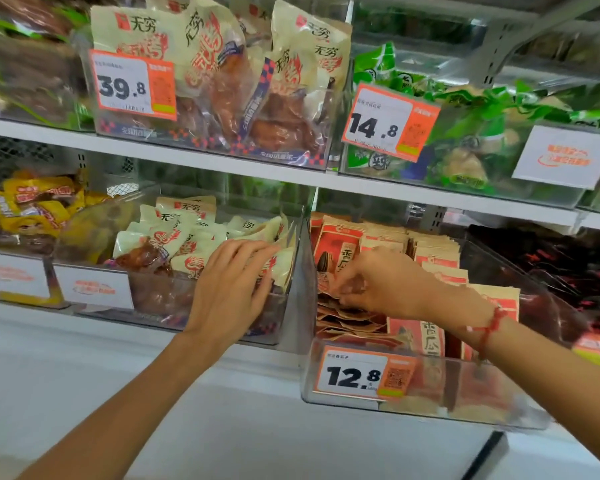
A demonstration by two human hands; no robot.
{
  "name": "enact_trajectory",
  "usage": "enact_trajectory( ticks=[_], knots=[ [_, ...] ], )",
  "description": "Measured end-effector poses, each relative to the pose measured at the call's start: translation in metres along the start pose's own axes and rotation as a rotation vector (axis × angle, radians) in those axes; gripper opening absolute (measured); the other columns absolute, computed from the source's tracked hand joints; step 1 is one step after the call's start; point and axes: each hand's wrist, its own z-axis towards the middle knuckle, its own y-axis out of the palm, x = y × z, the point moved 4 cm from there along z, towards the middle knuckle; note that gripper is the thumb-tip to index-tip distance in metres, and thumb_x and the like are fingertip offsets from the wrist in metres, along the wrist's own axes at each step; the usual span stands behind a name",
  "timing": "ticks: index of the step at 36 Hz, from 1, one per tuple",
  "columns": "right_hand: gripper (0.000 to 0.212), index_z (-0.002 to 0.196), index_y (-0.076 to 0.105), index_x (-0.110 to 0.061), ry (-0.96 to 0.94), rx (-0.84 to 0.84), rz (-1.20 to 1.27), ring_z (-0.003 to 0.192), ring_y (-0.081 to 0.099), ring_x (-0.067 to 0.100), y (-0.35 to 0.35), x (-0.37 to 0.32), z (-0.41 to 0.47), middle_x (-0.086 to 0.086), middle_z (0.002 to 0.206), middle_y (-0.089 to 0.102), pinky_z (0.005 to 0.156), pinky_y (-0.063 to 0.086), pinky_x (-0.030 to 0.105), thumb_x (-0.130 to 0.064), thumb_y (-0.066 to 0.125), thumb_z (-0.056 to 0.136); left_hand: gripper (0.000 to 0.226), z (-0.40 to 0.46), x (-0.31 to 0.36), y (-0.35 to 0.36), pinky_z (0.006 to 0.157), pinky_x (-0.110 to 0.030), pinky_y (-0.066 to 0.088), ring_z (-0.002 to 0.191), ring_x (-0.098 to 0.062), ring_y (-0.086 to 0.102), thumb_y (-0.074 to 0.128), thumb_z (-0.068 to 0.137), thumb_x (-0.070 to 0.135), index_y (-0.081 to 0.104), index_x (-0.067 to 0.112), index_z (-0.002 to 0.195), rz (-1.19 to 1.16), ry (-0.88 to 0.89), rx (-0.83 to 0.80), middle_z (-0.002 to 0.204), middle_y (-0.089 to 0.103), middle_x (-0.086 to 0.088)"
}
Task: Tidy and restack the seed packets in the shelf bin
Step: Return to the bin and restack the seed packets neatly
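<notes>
Seed packets (340, 247) in clear bin (465, 393), right hand (385, 282) pinching one, left hand (229, 289) spread on neighbouring bin (174, 306)

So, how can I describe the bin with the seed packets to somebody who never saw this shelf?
On the lower shelf, take the clear bin under the right hand. It alone carries the orange 12.8 price tag, and it holds red seed packets.

Left hand (227, 292) flat — right hand (381, 284) pinching.
</notes>
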Motion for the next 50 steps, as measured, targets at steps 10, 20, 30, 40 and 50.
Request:
enact_trajectory(
  ticks=[10,20,30,40,50],
  knots=[
    [0.027,0.114,0.068,-0.026,0.282,0.204,0.045,0.106,0.062,0.018,-0.018,0.023,0.021,-0.004,0.115,0.068,0.085,0.051,0.034,-0.027,0.057,0.089,0.04,0.001,0.001,0.001,0.096,-0.036,0.043,0.106,-0.021,0.054,0.067,0.085,0.016,0.06,0.014,0.124,0.055,-0.035,-0.031,0.116,0.063,-0.002],
    [0.077,0.151,0.005,-0.012,0.418,-0.121,-0.041,0.141,0.024,0.032,0.009,0.046,0.057,0.013,0.154,0.024,0.113,0.02,0.047,-0.032,0.051,0.092,0.041,0.005,0.002,-0.003,0.091,-0.038,0.047,0.103,-0.023,0.056,0.07,0.082,0.017,0.061,0.013,0.122,0.066,-0.053,-0.038,0.114,0.064,-0.002],
    [0.018,0.102,0.07,-0.017,0.274,0.229,-0.268,0.103,0.059,0.029,-0.001,0.025,0.048,0.008,0.108,0.067,0.079,0.046,0.038,-0.018,0.059,0.088,0.039,0.005,0.004,-0.002,0.088,-0.038,0.048,0.102,-0.023,0.056,0.07,0.081,0.017,0.062,0.014,0.119,0.069,-0.069,-0.045,0.112,0.065,-0.002],
    [0.011,0.09,0.069,-0.014,0.031,0.516,-0.406,0.072,0.062,0.03,-0.037,0.008,0.028,0.004,0.073,0.068,0.058,0.039,0.031,-0.008,0.063,0.084,0.039,0.011,0.006,-0.007,0.089,-0.037,0.049,0.101,-0.022,0.059,0.07,0.081,0.018,0.062,0.016,0.12,0.083,-0.101,-0.126,0.112,0.065,0.0],
    [0.013,0.102,0.069,-0.01,-0.081,0.968,-0.264,0.082,0.059,0.028,-0.094,-0.01,-0.049,0.005,0.088,0.069,0.081,0.036,0.034,-0.012,0.06,0.092,0.04,0.021,0.033,-0.057,0.106,-0.028,0.031,0.128,-0.013,0.041,0.053,0.096,0.022,0.048,0.026,0.136,-0.03,-0.236,-0.272,0.138,0.049,0.008]
  ],
)
